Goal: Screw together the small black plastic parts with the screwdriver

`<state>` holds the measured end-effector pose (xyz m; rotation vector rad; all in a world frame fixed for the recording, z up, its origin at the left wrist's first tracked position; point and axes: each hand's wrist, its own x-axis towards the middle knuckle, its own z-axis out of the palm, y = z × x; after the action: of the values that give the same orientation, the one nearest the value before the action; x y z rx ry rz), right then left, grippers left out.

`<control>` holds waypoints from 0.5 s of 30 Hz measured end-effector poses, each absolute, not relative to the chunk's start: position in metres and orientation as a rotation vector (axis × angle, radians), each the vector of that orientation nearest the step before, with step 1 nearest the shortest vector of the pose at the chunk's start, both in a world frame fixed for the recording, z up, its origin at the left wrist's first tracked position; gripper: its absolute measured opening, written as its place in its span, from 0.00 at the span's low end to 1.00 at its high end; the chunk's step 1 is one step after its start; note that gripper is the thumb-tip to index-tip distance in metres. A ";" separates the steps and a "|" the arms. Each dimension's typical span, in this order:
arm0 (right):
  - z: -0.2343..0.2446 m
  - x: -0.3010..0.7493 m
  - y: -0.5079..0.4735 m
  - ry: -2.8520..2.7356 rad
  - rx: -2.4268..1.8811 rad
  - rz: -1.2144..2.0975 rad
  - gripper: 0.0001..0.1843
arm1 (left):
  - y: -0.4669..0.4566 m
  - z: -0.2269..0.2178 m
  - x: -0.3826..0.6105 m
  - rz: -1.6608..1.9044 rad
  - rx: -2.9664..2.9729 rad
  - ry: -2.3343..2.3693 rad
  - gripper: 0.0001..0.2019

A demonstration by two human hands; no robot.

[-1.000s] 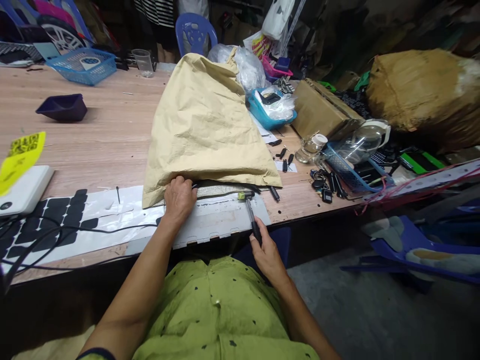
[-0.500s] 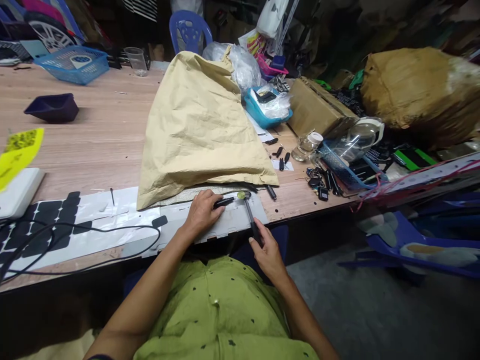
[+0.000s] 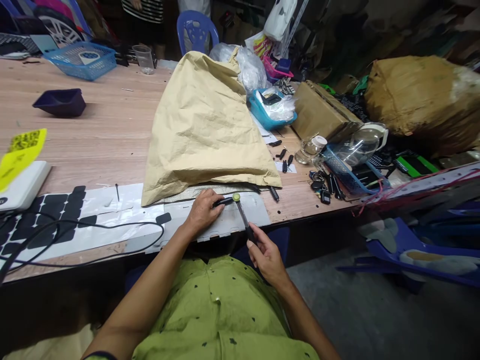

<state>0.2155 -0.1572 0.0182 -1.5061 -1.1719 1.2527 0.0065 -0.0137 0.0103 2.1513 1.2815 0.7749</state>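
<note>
My right hand is closed around the black grip of a small mallet. The mallet's yellowish round head is up at the right end of a slim black piece; whether they touch I cannot tell. My left hand rests on the pale board with its fingers closed on that black piece, whose kind is unclear. Behind both hands a large beige sack stands on the table. Just right of the board lies another small black piece.
A black cable loops across the left front. Black pads on a white sheet lie there too. At right are a glass jar, key fobs and a blue basket. A purple tray sits far left.
The mallet head has shifted left and turned, now near the end of the black piece. My left hand keeps its hold. The whole view has shifted slightly.
</note>
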 end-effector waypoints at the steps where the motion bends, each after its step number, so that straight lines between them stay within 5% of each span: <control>1: 0.020 0.213 -0.157 -1.152 -1.500 1.284 0.33 | -0.014 0.010 0.006 0.775 2.152 1.280 0.11; 15: 0.027 0.202 -0.152 -1.098 -1.447 1.413 0.35 | -0.015 0.017 0.009 0.753 2.137 1.294 0.10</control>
<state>0.2016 -0.1523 0.0270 -1.4466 -1.0976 1.4128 0.0089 -0.0153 0.0167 2.1365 1.2935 0.7529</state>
